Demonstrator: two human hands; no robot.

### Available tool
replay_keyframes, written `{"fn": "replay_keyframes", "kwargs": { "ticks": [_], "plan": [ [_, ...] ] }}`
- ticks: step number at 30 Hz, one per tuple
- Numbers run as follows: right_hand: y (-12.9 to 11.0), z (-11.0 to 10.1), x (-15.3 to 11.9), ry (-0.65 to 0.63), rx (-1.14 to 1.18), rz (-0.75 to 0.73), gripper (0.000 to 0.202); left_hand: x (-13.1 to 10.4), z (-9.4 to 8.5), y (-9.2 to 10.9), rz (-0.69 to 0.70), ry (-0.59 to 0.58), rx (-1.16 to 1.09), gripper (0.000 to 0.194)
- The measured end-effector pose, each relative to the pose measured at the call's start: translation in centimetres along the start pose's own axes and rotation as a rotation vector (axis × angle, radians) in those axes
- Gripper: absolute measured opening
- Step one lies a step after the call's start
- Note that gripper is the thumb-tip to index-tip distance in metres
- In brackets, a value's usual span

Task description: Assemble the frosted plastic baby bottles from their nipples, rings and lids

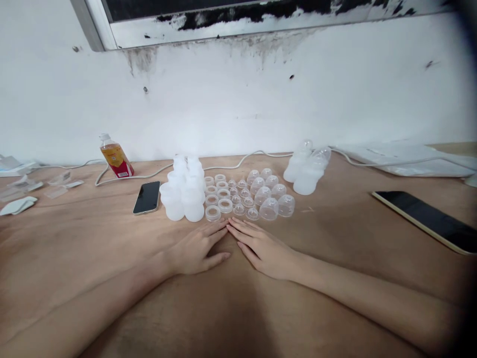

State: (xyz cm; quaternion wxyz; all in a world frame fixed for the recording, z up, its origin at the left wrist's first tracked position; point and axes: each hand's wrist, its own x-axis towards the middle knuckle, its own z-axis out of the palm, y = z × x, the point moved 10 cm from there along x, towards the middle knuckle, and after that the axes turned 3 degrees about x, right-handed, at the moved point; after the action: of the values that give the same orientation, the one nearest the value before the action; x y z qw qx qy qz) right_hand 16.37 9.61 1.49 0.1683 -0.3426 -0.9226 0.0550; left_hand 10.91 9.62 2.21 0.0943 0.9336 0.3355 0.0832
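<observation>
Milky, matt plastic bottles (184, 194), translucent plastic rings (224, 211) and clear, glossy plastic domes (269, 209) contrast with a dull, wood-like tabletop (112, 238), glass-smooth phone screens (428, 216) and a metallic frame (86, 25)

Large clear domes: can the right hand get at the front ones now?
Likely yes: the right hand looks empty, and only bare tabletop separates it from the front large clear domes.

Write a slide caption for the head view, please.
Left hand and right hand rest on a table before white containers, rings and clear domed pieces.
</observation>
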Motion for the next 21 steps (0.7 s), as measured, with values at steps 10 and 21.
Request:
{"fn": "replay_keyframes", "kwargs": {
  "ticks": [10,21],
  "plan": [
    [0.1,-0.2,-0.1,0.042,0.041,-0.007,0.044,0.0,-0.4,0.4,0.028,0.028,0.008,0.057],
    [2.4,-4.1,-0.5,0.264,-0.212,0.246,0.041,-0.6,-1.2,-0.8,-0.032,0.323,0.135,0.037]
  ]
}}
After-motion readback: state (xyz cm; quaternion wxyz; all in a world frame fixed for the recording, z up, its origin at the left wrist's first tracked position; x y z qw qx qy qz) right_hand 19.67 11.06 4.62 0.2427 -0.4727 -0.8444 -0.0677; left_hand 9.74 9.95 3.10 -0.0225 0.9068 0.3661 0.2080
